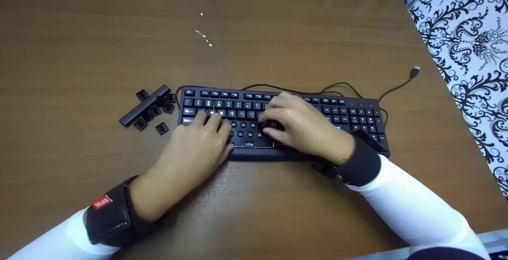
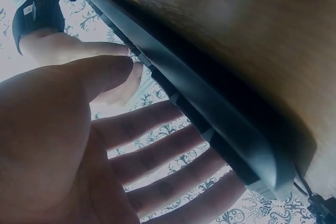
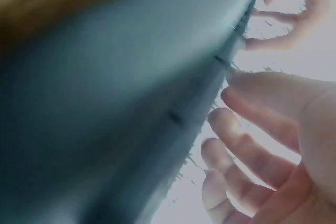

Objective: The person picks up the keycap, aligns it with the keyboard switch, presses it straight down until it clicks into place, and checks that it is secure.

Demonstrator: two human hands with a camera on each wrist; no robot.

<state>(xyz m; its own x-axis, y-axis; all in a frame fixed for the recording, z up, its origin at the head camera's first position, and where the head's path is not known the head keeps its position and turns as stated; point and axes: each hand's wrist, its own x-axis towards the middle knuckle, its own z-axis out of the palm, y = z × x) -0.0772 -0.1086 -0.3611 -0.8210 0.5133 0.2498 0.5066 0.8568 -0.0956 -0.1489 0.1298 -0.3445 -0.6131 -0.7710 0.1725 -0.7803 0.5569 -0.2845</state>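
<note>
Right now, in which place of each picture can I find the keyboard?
Head: the keyboard lies across the middle.
Left wrist: it runs diagonally, upper left to lower right.
Right wrist: blurred, it fills much of the left half.
Shared landmark: the brown table, upper right in left wrist, upper left in right wrist.

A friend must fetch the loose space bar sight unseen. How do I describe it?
On the brown table, find the black keyboard. Just off its left end, as the head view shows it, lies a cluster of loose keycaps. The space bar is the long, narrow piece lying aslant among them; its neighbours are small and square.
</note>
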